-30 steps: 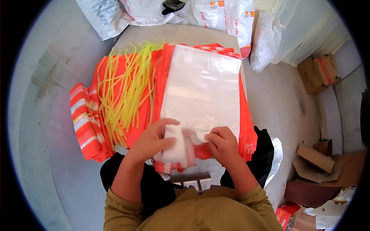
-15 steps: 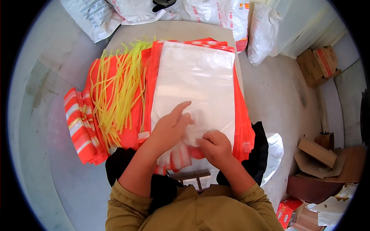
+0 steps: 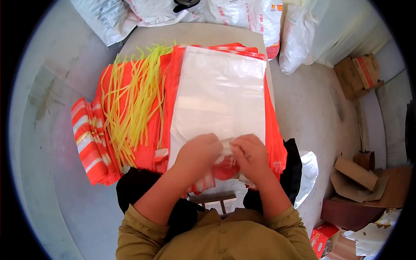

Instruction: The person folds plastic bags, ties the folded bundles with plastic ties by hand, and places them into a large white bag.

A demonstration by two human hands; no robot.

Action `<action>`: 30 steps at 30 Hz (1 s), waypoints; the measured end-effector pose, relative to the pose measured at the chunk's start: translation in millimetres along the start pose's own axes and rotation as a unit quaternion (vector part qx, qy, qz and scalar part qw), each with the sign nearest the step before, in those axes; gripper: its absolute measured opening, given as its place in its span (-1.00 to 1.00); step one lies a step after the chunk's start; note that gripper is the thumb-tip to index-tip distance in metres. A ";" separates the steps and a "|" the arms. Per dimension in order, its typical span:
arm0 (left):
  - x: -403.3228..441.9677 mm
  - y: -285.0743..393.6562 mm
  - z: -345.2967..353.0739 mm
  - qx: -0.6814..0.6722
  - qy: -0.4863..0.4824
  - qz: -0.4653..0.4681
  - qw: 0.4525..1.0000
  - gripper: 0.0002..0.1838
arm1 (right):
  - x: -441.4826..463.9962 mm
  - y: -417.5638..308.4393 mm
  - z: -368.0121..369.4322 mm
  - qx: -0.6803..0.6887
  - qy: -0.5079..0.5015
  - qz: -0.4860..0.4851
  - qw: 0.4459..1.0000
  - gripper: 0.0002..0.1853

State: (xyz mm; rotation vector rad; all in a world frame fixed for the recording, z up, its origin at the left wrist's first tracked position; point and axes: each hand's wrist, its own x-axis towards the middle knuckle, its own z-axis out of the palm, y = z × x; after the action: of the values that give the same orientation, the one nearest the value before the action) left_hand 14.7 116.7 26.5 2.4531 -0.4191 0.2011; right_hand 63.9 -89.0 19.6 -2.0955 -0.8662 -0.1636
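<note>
A smooth white plastic bag lies flat on a stack of red plastic bags. At its near edge, my left hand is closed with bent fingers, gathering the white plastic. Close beside it on the right, my right hand pinches the same edge between thumb and fingers. A little crumpled white plastic shows between the fingertips, somewhat blurred. Below the hands, red and white striped plastic hangs over the front edge. Yellow strips lie in a loose bunch left of the stack, on more red plastic.
A folded bundle of red and white striped plastic lies at the far left. Full white sacks stand behind the table, one with a black glove. Cardboard boxes sit on the floor at right.
My left hand has come down and right, its spread fingers closing at the white bag's near edge. My right hand has shifted slightly up and right.
</note>
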 end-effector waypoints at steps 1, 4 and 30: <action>-1.0 0.3 1.1 0.012 0.008 0.005 1.000 -0.84 | 6.8 5.0 -1.4 -0.001 0.022 0.003 1.000 -0.77; -2.5 0.8 -0.2 0.042 0.010 0.014 0.999 -0.83 | 33.0 11.6 -2.1 -0.016 0.023 -0.024 0.999 -0.69; 10.9 2.1 3.1 -0.008 0.013 -0.037 0.999 -0.85 | -18.6 39.5 -50.3 0.017 0.092 0.202 0.975 -0.76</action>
State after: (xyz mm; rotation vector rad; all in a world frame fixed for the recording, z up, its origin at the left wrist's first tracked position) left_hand 24.3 110.5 27.9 2.4435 -0.3162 0.1979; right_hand 84.0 -152.4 18.2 -2.1380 -0.3188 -0.1230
